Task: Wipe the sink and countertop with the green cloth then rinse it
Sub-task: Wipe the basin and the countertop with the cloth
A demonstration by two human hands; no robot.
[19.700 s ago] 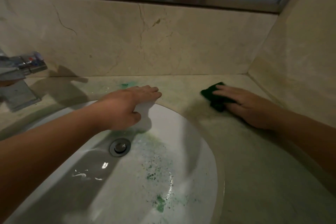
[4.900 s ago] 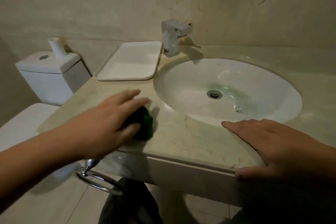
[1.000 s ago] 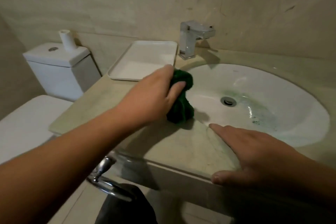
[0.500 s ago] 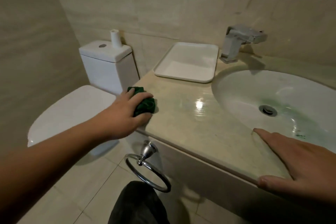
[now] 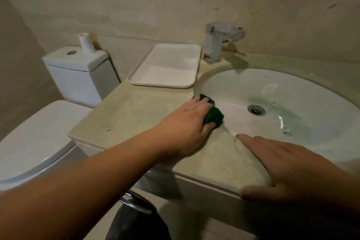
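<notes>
Your left hand (image 5: pixel 187 122) is on the green cloth (image 5: pixel 213 116). The fingers are bent over the top of the bunch and the thumb is tucked in at the near side, so you've got it gripped, not just pressed flat. The cloth sits right on the left rim of the sink (image 5: pixel 243 84), half on the worktop (image 5: pixel 136 111) and half spilling into the bowl.

It's wadded up and runs roughly along the rim, back-left to front-right. Everything left to wipe lies to the right of your grip: the bowl drops away that way, with the drain (image 5: pixel 256 109) beyond and green smears (image 5: pixel 287 132) on the far slope, nearer your right hand.

That right hand (image 5: pixel 288 163) holds nothing. Its fingers are laid out straight on the worktop's front edge and the thumb is hooked over the lip, bracing you.

The tap (image 5: pixel 220 41) stands at the back edge, behind and a touch right of the cloth, so I'd say the rinse is a short reach for the left hand.

An empty white tray (image 5: pixel 167 68) sits at the back-left of the worktop, just beside the tap. The stone looks damp and slick, and the bowl glossy and wet. Left of the worktop are the toilet cistern (image 5: pixel 78 70) with a roll (image 5: pixel 85 43) on top and the toilet lid (image 5: pixel 35 142) down.
</notes>
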